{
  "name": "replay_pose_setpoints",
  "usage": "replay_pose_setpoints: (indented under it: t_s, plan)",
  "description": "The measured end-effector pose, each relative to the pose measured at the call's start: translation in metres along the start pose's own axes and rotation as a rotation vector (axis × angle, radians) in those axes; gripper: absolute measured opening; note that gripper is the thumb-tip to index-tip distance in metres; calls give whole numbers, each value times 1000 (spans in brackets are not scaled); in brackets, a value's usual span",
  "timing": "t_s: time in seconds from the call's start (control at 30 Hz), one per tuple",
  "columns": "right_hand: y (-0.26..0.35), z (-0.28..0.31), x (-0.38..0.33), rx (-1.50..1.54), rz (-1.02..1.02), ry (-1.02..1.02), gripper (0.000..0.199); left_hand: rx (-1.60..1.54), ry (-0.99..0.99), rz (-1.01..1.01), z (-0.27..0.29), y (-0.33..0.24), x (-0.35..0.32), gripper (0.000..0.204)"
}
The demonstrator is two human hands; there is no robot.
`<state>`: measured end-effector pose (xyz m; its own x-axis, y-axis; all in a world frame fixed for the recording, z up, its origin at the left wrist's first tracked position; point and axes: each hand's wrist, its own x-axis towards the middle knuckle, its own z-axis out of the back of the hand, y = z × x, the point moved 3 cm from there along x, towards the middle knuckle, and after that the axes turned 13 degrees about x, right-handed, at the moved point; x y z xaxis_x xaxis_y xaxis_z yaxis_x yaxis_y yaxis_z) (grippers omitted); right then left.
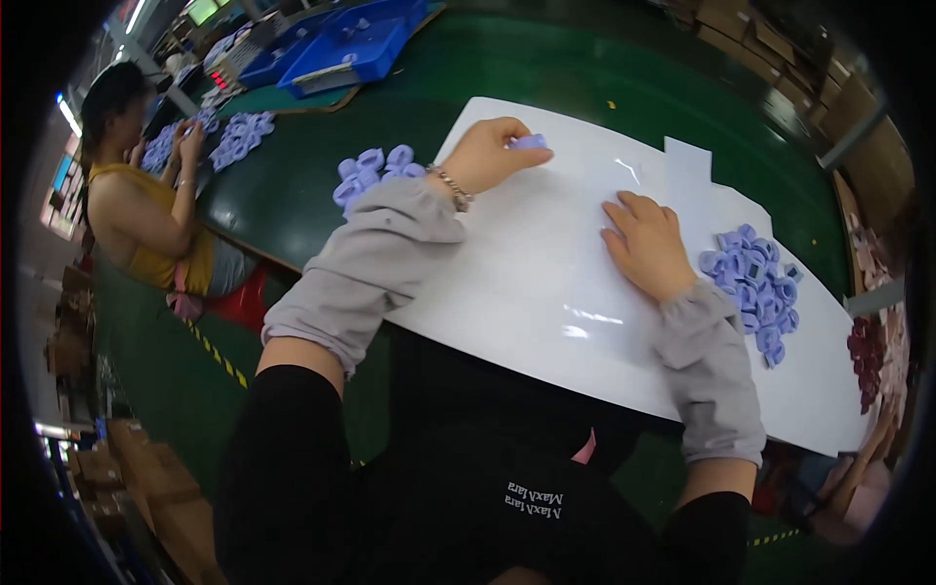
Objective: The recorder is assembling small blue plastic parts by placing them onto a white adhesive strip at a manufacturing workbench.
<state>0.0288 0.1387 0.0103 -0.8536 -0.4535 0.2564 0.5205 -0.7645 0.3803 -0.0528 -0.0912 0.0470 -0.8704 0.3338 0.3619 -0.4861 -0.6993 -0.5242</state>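
Note:
My left hand (485, 156) is closed over the far part of a white sheet (507, 263). Between its fingers and thumb is a small lavender plastic piece (527, 142), partly hidden. My right hand (651, 244) is low over the middle of the sheet, fingers apart, with nothing visible in it. To its right lies a heap of lavender band-like plastic pieces (753, 283), some showing dark square faces. Beyond my left forearm, a smaller pile of lavender pieces (369, 174) rests on the dark green table (292, 195).
A person in a yellow top (146, 210) sits at the far left, handling more lavender pieces (239, 138). Blue trays (341, 54) stand at the back. Dark red pieces (864, 356) lie at the right edge, near another person's arm (863, 478).

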Motion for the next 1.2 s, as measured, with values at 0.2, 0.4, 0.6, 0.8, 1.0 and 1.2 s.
replay_pose_setpoints:
  t_s: [0.2,0.4,0.6,0.8,1.0,1.2]
  plan:
    - [-12,2,0,6,46,-309,32,-1282,575,426,-74,-35,27,23]
    - [-18,11,0,178,10,-409,27,-1542,508,500,-92,-31,23,30]
    - [-26,9,5,522,-58,-299,28,-1015,522,270,-86,-32,20,28]
    - [-24,11,5,836,-13,-256,40,-621,221,-251,-94,-42,14,22]
    - [-25,12,2,891,-2,-371,44,-863,361,-55,-98,-52,7,29]
    - [-29,13,0,934,-65,-352,31,-704,500,-112,-100,-50,6,36]
